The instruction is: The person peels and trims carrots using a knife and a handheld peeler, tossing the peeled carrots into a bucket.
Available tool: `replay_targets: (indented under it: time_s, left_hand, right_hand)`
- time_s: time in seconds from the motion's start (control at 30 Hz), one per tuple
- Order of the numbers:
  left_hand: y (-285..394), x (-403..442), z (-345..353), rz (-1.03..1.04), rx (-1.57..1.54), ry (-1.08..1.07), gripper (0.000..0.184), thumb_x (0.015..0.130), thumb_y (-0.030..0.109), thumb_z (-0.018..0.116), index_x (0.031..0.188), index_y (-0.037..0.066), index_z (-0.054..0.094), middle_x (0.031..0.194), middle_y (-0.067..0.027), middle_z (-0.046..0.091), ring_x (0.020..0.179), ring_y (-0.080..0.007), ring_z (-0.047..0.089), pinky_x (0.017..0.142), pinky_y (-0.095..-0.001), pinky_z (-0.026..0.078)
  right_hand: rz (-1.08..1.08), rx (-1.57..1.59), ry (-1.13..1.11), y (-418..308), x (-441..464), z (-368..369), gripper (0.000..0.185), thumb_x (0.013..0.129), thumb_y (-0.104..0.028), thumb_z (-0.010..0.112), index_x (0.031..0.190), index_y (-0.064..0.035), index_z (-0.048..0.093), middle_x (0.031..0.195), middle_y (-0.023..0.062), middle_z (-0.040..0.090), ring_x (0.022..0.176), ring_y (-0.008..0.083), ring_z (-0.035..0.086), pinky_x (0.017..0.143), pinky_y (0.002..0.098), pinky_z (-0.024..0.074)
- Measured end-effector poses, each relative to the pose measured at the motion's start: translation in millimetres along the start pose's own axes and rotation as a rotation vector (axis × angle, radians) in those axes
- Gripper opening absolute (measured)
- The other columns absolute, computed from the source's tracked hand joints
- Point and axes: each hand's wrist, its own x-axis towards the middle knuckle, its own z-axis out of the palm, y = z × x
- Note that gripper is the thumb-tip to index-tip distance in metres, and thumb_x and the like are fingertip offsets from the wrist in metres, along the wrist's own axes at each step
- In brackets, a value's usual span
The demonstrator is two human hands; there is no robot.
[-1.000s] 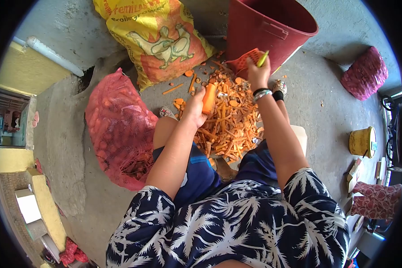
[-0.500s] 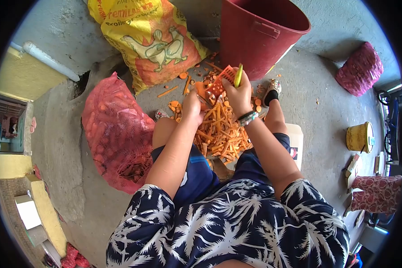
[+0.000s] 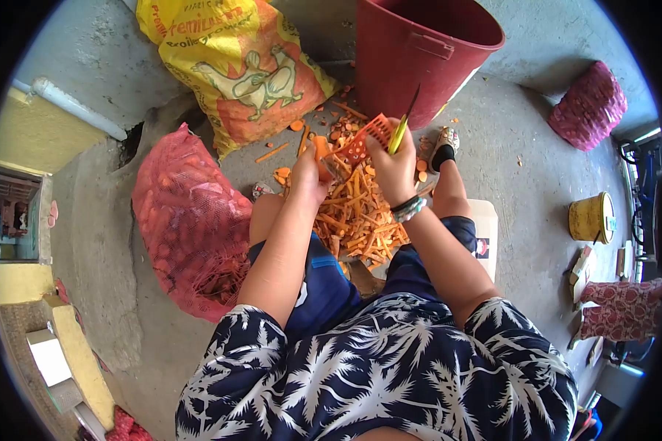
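Note:
An orange carrot (image 3: 322,156) is gripped in my left hand (image 3: 307,176), above the pile of peels. My right hand (image 3: 393,165) is closed round a red perforated tool (image 3: 371,138) and a knife with a yellow-green handle (image 3: 397,137), its dark blade pointing up and away. The red tool's near end is close to the carrot; whether they touch is hard to tell. Below both hands lies a heap of orange peels and carrot pieces (image 3: 360,224) on the floor, between my legs.
A red mesh sack of carrots (image 3: 187,213) stands at the left. Behind the heap are a yellow feed sack (image 3: 246,81) and a tall red bin (image 3: 412,66). Farther right are a purple mesh sack (image 3: 588,106) and a yellow bucket (image 3: 587,218).
My right hand has come in from the bin side towards the carrot. The carrot has shifted slightly left with my left hand. The knife blade now shows, and the view has shifted a little.

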Motion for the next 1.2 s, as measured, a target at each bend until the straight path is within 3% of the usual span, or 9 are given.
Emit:
replay_targets:
  time_s: [0.1, 0.2, 0.3, 0.4, 0.5, 0.8, 0.87, 0.97, 1.2]
  left_hand:
    - [-7.7, -7.3, 12.1, 0.026, -0.068, 0.056, 0.025, 0.095, 0.029, 0.040, 0.098, 0.008, 0.053, 0.082, -0.0031, 0.058, 0.067, -0.0122, 0.054, 0.058, -0.0237, 0.046]
    - [-5.8, -14.1, 11.8, -0.011, -0.045, 0.034, 0.025, 0.095, 0.029, 0.041, 0.102, 0.007, 0.051, 0.082, -0.0042, 0.057, 0.066, -0.0128, 0.055, 0.058, -0.0279, 0.048]
    - [0.1, -18.6, 3.1, -0.039, 0.079, -0.059, 0.029, 0.094, 0.031, 0.042, 0.107, 0.006, 0.051, 0.086, -0.0052, 0.058, 0.073, -0.0153, 0.056, 0.059, -0.0310, 0.048]
    - [9.1, -30.0, -5.3, -0.118, 0.110, -0.105, 0.031, 0.094, 0.035, 0.041, 0.105, 0.008, 0.053, 0.088, -0.0073, 0.058, 0.077, -0.0198, 0.056, 0.063, -0.0351, 0.046]
    - [12.1, -21.3, -4.8, -0.090, 0.040, 0.016, 0.030, 0.095, 0.032, 0.039, 0.104, 0.008, 0.054, 0.087, -0.0068, 0.057, 0.077, -0.0193, 0.055, 0.065, -0.0363, 0.046]
    - [-5.8, -10.0, 9.7, -0.050, -0.116, -0.059, 0.027, 0.096, 0.029, 0.034, 0.101, 0.009, 0.051, 0.087, -0.0052, 0.056, 0.077, -0.0155, 0.053, 0.071, -0.0359, 0.046]
    - [-3.5, -20.0, 21.0, 0.015, -0.200, 0.011, 0.028, 0.096, 0.030, 0.035, 0.108, 0.009, 0.049, 0.095, -0.0048, 0.057, 0.074, -0.0139, 0.055, 0.066, -0.0301, 0.048]
    - [-10.2, -3.3, -1.0, 0.076, -0.231, -0.013, 0.026, 0.096, 0.031, 0.034, 0.111, 0.012, 0.046, 0.101, -0.0042, 0.054, 0.083, -0.0150, 0.055, 0.072, -0.0337, 0.048]
    - [0.3, -18.2, 0.7, 0.299, -0.178, 0.171, 0.023, 0.097, 0.031, 0.033, 0.110, 0.015, 0.044, 0.095, 0.0005, 0.047, 0.082, -0.0115, 0.050, 0.069, -0.0314, 0.046]
  right_hand:
    - [-0.065, -0.035, 0.037, 8.6, -2.1, -0.7, 0.031, 0.077, -0.001, 0.061, 0.106, 0.0007, 0.050, 0.089, 0.0092, 0.060, 0.078, 0.0143, 0.058, 0.069, 0.0267, 0.0469]
    - [-0.046, -0.128, -0.021, 8.2, 12.0, -0.1, 0.032, 0.076, -0.003, 0.064, 0.105, 0.0011, 0.052, 0.085, 0.0094, 0.063, 0.075, 0.0144, 0.059, 0.066, 0.0272, 0.0482]
    - [0.105, 0.082, -0.017, 28.9, 50.2, 5.3, 0.032, 0.076, -0.001, 0.064, 0.106, -0.0001, 0.053, 0.088, 0.0079, 0.063, 0.076, 0.0133, 0.059, 0.065, 0.0259, 0.0489]
    - [0.089, -0.046, 0.136, 46.0, 83.3, -1.3, 0.029, 0.077, -0.001, 0.063, 0.104, -0.0027, 0.053, 0.088, 0.0057, 0.062, 0.076, 0.0126, 0.059, 0.064, 0.0259, 0.0487]
    - [0.109, 0.015, 0.114, 26.2, 62.0, -1.5, 0.031, 0.078, -0.004, 0.063, 0.106, -0.0017, 0.050, 0.088, 0.0061, 0.061, 0.075, 0.0129, 0.059, 0.064, 0.0258, 0.0488]
    - [0.011, 0.049, 0.005, 9.4, -0.5, -0.7, 0.032, 0.078, 0.000, 0.060, 0.108, 0.0003, 0.049, 0.089, 0.0073, 0.059, 0.080, 0.0129, 0.056, 0.070, 0.0252, 0.0461]
    - [0.001, 0.022, -0.013, 15.1, 3.5, 1.8, 0.030, 0.078, 0.000, 0.059, 0.106, 0.0003, 0.049, 0.089, 0.0078, 0.060, 0.078, 0.0124, 0.056, 0.069, 0.0255, 0.0459]
    - [0.012, 0.005, -0.053, 6.3, 3.4, 9.8, 0.029, 0.078, 0.000, 0.060, 0.105, 0.0004, 0.049, 0.088, 0.0077, 0.059, 0.076, 0.0124, 0.056, 0.067, 0.0255, 0.0460]
    - [0.016, 0.057, -0.057, 5.4, -1.6, 27.6, 0.029, 0.078, -0.001, 0.061, 0.104, 0.0005, 0.049, 0.086, 0.0072, 0.059, 0.074, 0.0119, 0.056, 0.065, 0.0253, 0.0464]
